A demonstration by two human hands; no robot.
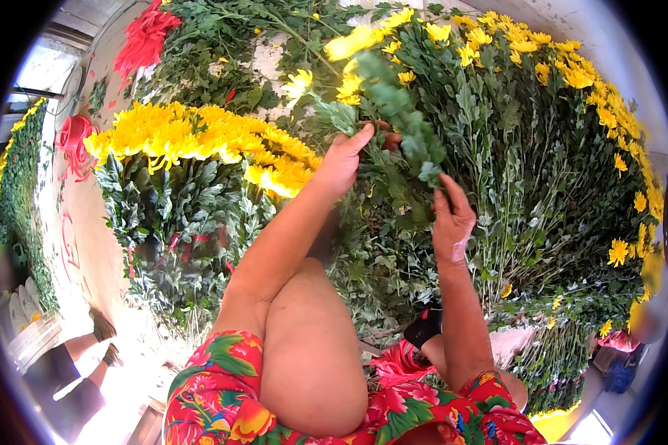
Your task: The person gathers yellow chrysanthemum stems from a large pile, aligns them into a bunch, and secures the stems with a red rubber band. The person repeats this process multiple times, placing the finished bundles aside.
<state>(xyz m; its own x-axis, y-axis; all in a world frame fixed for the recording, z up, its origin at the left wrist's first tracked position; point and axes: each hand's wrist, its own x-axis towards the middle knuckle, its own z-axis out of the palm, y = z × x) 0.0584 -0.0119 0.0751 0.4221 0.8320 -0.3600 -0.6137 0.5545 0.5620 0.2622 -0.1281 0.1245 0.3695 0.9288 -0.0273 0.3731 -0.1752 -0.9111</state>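
My left hand point(338, 167) grips a leafy chrysanthemum stem point(334, 115) between thumb and fingers. Its yellow bloom point(298, 88) points up and to the left. In my right hand point(455, 222), thumb and fingertips pinch the lower end of another leafy chrysanthemum stem point(398, 108), blurred by motion. A blurred yellow bloom point(355, 43) appears at its far end. Under both hands lie loose green stems and leaves. To the left of my left forearm is a dense row of yellow chrysanthemums point(183, 133), their stems bound in places with red ties point(186, 251).
Many yellow chrysanthemums point(534, 161) are heaped on the right. Red strips point(145, 39) lie at the upper left, more red strips point(403, 361) beside my leg, and a red ribbon coil point(75, 139) on the left floor. Another person's legs point(80, 378) show at the lower left.
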